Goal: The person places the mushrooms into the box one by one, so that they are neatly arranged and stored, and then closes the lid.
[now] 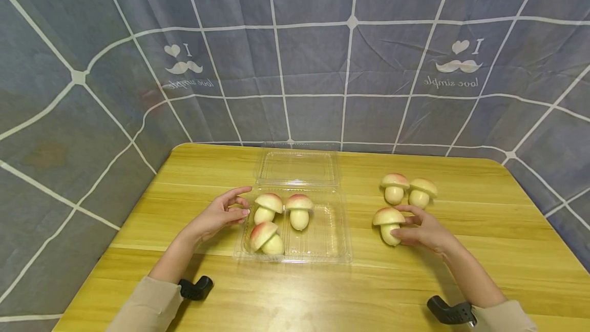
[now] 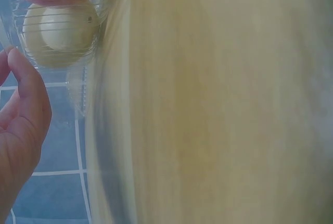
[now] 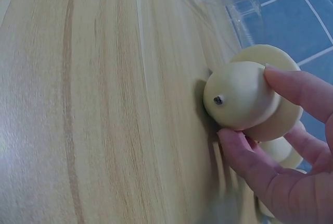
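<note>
Right of the clear plastic clamshell box [image 1: 322,240], the right hand [image 1: 421,232] pinches a mushroom-shaped bun [image 1: 388,224] by its stem; the left hand [image 1: 218,214], fingers relaxed, touches the box's left edge.

In the left wrist view the counter [image 2: 218,104] is a smear of blur, and the left hand [image 2: 18,125] is cut off by the picture's left edge. The right hand [image 3: 291,166] runs off the right wrist view's lower right corner, and its fingers [image 3: 299,86] hide part of the mushroom bun [image 3: 244,96]. Another bun [image 3: 281,151] behind shows only as a sliver.
</note>
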Demonstrator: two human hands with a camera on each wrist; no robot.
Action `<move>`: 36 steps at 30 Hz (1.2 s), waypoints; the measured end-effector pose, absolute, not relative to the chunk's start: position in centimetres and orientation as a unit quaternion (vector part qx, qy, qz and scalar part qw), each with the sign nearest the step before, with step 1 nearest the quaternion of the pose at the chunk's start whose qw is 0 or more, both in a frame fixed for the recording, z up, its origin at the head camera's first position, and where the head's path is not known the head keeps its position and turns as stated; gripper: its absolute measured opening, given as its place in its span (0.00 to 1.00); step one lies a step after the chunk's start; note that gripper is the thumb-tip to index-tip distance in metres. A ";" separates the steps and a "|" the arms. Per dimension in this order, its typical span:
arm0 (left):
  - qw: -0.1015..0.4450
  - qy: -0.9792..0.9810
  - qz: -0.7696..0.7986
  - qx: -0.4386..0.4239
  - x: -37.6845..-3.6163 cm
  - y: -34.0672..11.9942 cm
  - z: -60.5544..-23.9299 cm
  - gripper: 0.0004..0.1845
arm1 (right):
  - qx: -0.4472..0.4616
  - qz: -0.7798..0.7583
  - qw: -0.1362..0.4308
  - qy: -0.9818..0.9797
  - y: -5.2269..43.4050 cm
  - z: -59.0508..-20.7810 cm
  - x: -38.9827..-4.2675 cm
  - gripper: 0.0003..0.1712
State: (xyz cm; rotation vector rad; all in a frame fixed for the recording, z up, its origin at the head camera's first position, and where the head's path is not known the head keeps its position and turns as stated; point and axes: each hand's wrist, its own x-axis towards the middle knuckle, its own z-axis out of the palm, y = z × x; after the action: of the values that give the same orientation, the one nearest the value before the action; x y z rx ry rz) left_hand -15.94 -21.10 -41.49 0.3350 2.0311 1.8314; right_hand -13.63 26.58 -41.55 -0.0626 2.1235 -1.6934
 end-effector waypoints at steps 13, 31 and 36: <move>0.192 0.727 0.648 0.121 -16.0 -21.1 -41.5 0.35 | -0.032 -0.617 0.219 0.755 26.8 -41.8 -13.9 0.45; 0.191 0.730 0.644 0.125 -16.0 -21.1 -41.4 0.34 | -0.023 -0.627 0.216 0.748 26.1 -41.5 -14.3 0.46; 0.192 0.731 0.643 0.125 -16.0 -21.2 -41.4 0.34 | -0.028 -0.634 0.205 0.745 25.7 -41.1 -14.3 0.43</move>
State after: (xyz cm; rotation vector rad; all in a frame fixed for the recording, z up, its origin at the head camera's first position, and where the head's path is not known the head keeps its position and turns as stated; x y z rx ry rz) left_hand -15.97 -21.17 -41.41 0.3503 2.0525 1.8044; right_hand -14.35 25.66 -41.11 -0.0788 2.0787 -1.7668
